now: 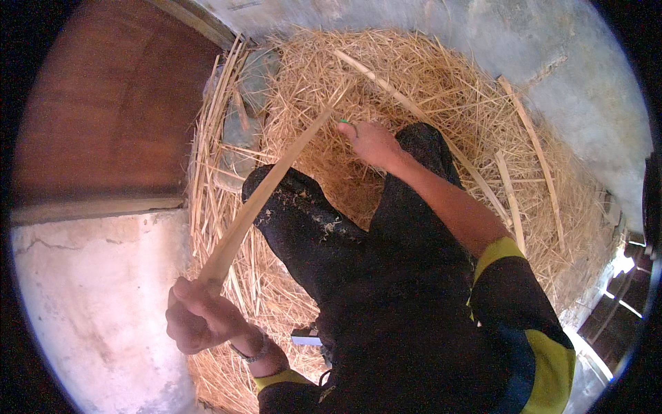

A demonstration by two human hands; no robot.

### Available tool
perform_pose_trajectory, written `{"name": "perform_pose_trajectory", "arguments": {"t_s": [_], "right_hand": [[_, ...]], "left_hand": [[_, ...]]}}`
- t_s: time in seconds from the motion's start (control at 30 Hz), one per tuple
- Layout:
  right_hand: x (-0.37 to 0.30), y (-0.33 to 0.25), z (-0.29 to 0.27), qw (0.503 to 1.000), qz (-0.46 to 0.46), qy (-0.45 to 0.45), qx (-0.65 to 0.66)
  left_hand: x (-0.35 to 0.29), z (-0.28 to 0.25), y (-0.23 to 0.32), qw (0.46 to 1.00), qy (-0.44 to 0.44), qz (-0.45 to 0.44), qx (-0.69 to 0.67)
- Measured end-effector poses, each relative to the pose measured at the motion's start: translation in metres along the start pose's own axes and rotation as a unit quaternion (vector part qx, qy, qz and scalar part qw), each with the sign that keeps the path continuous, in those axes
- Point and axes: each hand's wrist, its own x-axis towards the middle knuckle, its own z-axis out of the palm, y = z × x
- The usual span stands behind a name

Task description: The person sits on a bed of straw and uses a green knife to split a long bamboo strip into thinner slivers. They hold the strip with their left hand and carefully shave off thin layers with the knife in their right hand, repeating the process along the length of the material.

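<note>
My left hand [200, 317] is closed around the near end of a long, pale bamboo strip [256, 200]. The strip slants up and away across my left knee, and its far end lies over the straw. My right hand [372, 143] is closed, close to the strip's far part and beside my right knee. A small green bit [343, 121] shows at its fingertips; what it belongs to is hidden. Whether this hand touches the strip I cannot tell.
Straw-like shavings [386, 55] cover the floor around my legs. A long bamboo piece [386, 86] lies beyond my right hand, with more strips [534, 141] to the right. Thin slats [210, 138] are heaped by the brown door panel [117, 103]. Pale walls [579, 90] enclose the corner.
</note>
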Motion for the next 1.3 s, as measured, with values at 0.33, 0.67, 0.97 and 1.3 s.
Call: {"name": "perform_pose_trajectory", "arguments": {"t_s": [0.33, 0.67, 0.97, 1.3], "right_hand": [[-0.091, -0.068, -0.023, 0.994, -0.107, -0.028, 0.019], [-0.106, -0.089, -0.018, 0.98, -0.185, 0.072, -0.011], [-0.057, 0.017, -0.033, 0.973, -0.073, 0.106, -0.193], [-0.172, -0.125, -0.059, 0.965, -0.246, -0.03, 0.089]], "left_hand": [[0.014, 0.005, 0.001, 0.904, -0.159, 0.315, -0.239], [0.031, 0.004, 0.0, 0.88, -0.215, 0.382, -0.181], [0.039, -0.004, -0.001, 0.844, -0.217, 0.406, -0.275], [0.041, 0.005, 0.03, 0.853, -0.27, 0.357, -0.27]]}}
